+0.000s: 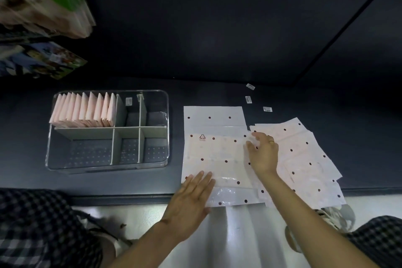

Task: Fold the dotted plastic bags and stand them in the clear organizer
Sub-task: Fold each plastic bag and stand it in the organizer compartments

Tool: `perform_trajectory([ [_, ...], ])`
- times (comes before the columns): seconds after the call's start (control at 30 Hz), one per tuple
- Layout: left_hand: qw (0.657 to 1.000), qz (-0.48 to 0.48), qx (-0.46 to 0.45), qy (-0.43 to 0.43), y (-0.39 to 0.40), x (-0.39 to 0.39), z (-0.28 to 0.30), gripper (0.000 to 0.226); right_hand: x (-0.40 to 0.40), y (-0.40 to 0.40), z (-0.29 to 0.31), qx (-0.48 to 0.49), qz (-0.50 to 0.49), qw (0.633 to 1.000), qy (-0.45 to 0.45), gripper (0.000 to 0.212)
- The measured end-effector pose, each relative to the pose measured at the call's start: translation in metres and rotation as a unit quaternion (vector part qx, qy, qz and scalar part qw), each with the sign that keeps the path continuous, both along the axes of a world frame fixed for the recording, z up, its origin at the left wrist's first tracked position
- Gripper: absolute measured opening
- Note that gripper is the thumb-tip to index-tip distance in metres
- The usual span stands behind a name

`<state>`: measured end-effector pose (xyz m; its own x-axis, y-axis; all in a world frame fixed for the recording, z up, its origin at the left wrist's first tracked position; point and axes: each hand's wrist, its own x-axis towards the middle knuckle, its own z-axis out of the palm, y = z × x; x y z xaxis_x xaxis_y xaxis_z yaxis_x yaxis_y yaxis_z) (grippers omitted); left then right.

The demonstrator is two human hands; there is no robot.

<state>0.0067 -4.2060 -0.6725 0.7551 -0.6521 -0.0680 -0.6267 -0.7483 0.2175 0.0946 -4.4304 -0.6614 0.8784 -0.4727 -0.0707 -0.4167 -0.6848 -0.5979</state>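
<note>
A white dotted plastic bag (215, 154) lies flat on the dark table, partly over another flat bag (214, 115) behind it. My left hand (191, 198) presses flat on its near left corner, fingers straight. My right hand (264, 154) rests on its right edge with fingers bent, touching the plastic. To the right spreads a fanned pile of several more dotted bags (304, 159). The clear organizer (106, 167) stands at left; several folded pink bags (84, 111) stand upright in its back left compartment.
Three small white labels (249, 99) lie on the table behind the bags. Boxes and printed packages (43, 61) hang in at the upper left. The table's front edge (130, 197) runs just under my left hand; checked fabric covers my knees below.
</note>
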Motion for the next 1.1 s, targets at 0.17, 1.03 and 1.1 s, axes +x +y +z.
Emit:
perform_trajectory([
  [0.17,0.998,-0.003,0.067,0.011,-0.001,0.004,-0.010,0.069,-0.076,0.039,-0.010,-0.180,0.333,0.921,-0.088,0.032],
  [1.03,0.993,0.095,0.015,0.071,0.046,0.007,-0.014,0.064,-0.088,0.033,-0.007,-0.176,0.356,0.917,-0.027,0.015],
  [1.1,0.991,0.109,-0.001,0.076,0.044,0.009,-0.014,0.061,-0.085,0.036,-0.006,-0.227,0.374,0.898,-0.041,0.017],
])
